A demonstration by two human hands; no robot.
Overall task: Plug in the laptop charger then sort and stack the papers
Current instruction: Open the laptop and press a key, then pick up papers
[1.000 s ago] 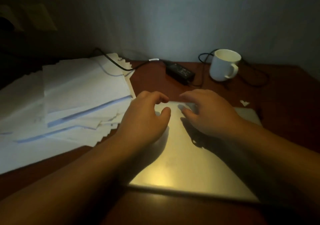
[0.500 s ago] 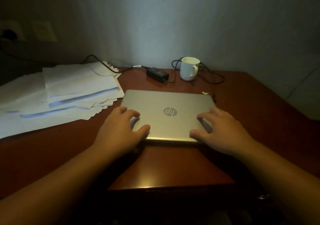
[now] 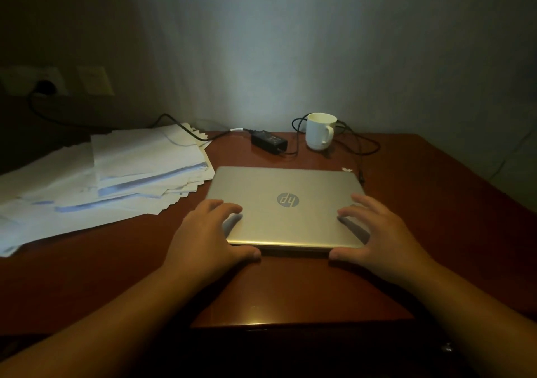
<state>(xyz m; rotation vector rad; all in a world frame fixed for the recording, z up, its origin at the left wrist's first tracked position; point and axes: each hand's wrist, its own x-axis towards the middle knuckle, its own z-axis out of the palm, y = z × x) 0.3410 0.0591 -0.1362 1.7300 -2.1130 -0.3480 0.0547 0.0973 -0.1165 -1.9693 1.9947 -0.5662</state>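
A closed silver laptop (image 3: 286,203) lies in the middle of the dark red desk (image 3: 116,255). My left hand (image 3: 207,238) rests on its near left corner, fingers on the lid and thumb against the front edge. My right hand (image 3: 380,232) sits the same way on the near right corner. Behind the laptop lies the black charger brick (image 3: 268,141); one cable runs left over the papers to a wall socket (image 3: 43,85), and the other loops behind the mug and down to the laptop's far right corner. A loose spread of white papers (image 3: 101,180) covers the desk's left side.
A white mug (image 3: 319,130) stands at the back, right of the charger brick, with cable loops around it. A small white scrap (image 3: 347,169) lies by the laptop's far right corner. The desk's front edge (image 3: 290,324) is close below my hands. A wall rises behind.
The view has pulled back and up. My hands slid from the middle of the lid to the laptop's near corners, thumbs now on its front edge.
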